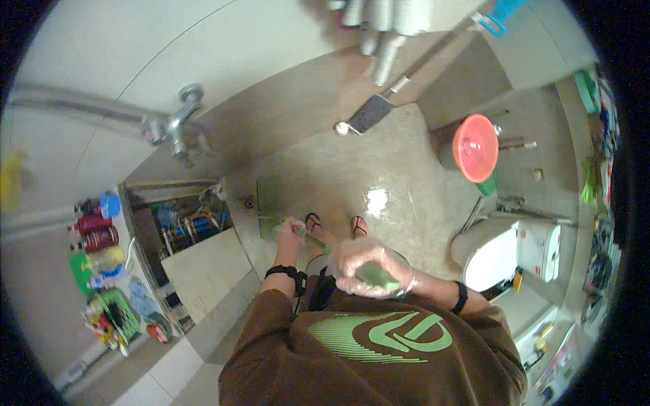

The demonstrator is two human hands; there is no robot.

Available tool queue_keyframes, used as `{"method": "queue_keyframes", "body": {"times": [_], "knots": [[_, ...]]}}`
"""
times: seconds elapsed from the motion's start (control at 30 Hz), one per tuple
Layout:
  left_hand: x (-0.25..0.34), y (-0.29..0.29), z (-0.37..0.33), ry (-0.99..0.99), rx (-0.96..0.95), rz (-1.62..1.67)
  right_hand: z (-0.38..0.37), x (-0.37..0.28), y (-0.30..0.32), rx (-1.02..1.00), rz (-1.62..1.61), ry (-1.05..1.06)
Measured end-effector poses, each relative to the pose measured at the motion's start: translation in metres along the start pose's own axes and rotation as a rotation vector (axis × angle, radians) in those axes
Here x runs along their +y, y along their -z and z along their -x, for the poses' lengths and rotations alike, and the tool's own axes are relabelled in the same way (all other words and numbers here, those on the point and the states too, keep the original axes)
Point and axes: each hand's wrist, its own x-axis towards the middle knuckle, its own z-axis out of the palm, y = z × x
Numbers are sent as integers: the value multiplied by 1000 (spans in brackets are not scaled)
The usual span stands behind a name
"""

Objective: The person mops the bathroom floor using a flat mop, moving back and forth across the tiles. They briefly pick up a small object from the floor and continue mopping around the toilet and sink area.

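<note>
Both my hands are closed round a long-handled cleaning tool, its shaft (314,239) running aslant between them. My right hand (371,262), in a clear plastic glove, grips the upper part close to my body, with a green handle end (378,277) showing below the fingers. Lower down and farther left, my left hand (289,229) is wrapped round the shaft; it seems gloved too and is slightly blurred. A flat green rectangular piece (268,207) lies against the floor just beyond my left hand. Whether it joins the shaft is hidden by that hand.
Wet floor (376,199) surrounds my sandalled feet. An orange basin (475,147) sits at the right, beyond a white toilet (493,262). A brush (371,114) leans at the far wall. Left are a tap (177,128), an open cabinet (193,220) and a counter with bottles (95,230).
</note>
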Motion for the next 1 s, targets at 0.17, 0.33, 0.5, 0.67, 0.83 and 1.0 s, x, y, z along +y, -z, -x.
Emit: {"method": "queue_keyframes", "body": {"times": [0.17,0.33,0.5,0.67,0.83,1.0], "knots": [[-24,-35,23,-404,-169,-553,49,-50,28,184,-12,-33],[27,-131,41,540,-155,-433,85,-98,40,428,-127,185],[22,-261,70,894,-97,-481,129,-159,65,-90,-350,319],[-42,-362,113,995,-154,-622,173,-243,21,406,214,217],[-141,-437,125,1094,-373,-786,198,-256,-17,857,541,237],[-264,-473,112,1210,-612,-807,229,-239,-2,894,775,69]]}}
